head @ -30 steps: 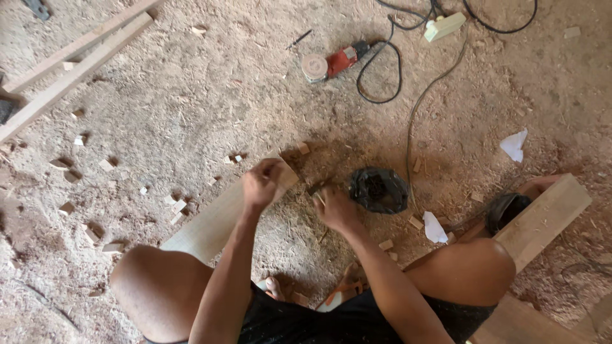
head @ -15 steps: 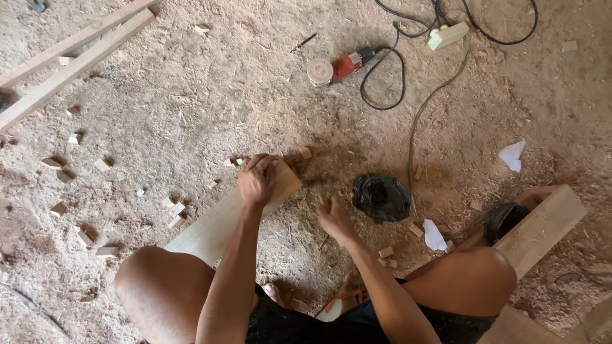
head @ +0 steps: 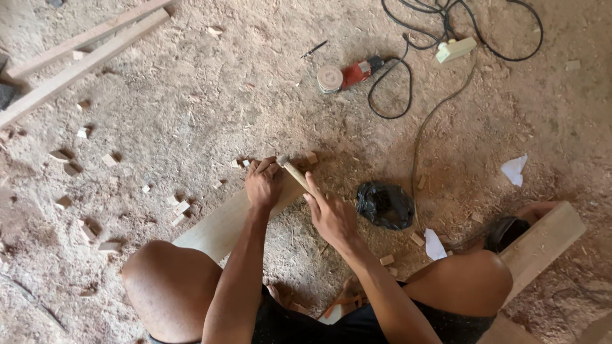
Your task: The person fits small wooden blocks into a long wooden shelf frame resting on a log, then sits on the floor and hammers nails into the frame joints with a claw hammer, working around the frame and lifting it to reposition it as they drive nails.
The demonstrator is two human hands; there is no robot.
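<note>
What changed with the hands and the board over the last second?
The right hand came back up beside the left hand and now holds a hammer by its wooden handle, head near the board's end. The left hand stayed pressed on the board. The black bag and red power tool lie unmoved.

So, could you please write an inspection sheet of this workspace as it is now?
Surface: floor covered in sawdust.
Job's things: wooden board flat on floor; hammer above its far end.
Clutter: wood offcuts, black plastic bag, white paper scraps, timber beam.
Hands: left hand presses the board end; right hand grips the hammer handle.
Cables: black cord from the red power tool; more loops by the white socket block.
Surroundings: two long battens at upper left.
</note>
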